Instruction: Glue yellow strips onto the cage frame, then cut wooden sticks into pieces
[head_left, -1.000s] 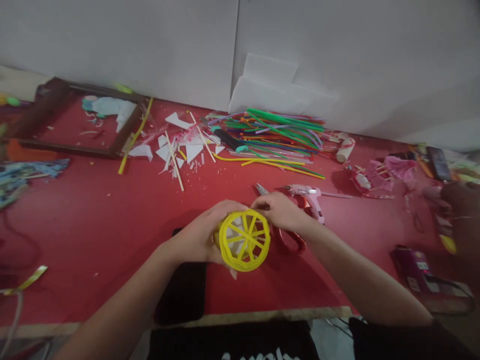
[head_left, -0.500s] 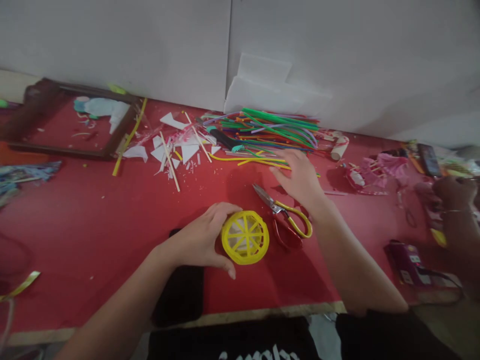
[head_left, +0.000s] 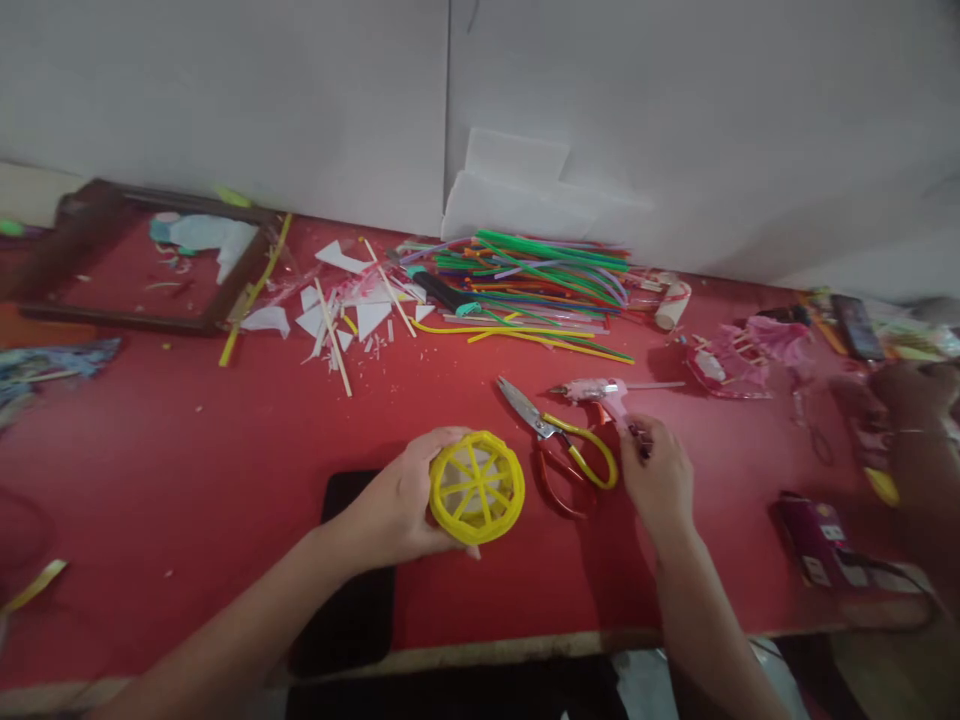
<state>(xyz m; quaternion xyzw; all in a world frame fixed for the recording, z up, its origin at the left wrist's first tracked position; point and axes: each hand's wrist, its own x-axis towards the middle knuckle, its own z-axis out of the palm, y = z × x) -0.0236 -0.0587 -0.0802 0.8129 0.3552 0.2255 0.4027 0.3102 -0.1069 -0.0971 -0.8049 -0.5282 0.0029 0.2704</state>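
Observation:
My left hand (head_left: 412, 500) is closed round the side of a round yellow piece with spokes like a wheel (head_left: 478, 487); something pale shows between the spokes. On the right, my right hand (head_left: 660, 480) has its fingers closed at the lower end of a pink glue gun's handle. The glue gun (head_left: 600, 390) points left, with a glue stick sticking out of its back. Between my hands lie scissors (head_left: 559, 430) with one yellow and one red handle, blades towards the far left. A black phone-like slab (head_left: 352, 600) lies partly under my left forearm.
Coloured pipe cleaners (head_left: 532, 265) lie in a heap by the wall. White scraps and sticks (head_left: 360, 310) are left of them, beside a dark frame (head_left: 127, 315). At right are pink crumpled material (head_left: 757, 350), a purple power box (head_left: 814, 540) and another person's arm (head_left: 915, 460).
My right hand has come back from near the pipe cleaners towards me and taken hold of the glue gun's handle. My left hand still holds the yellow piece.

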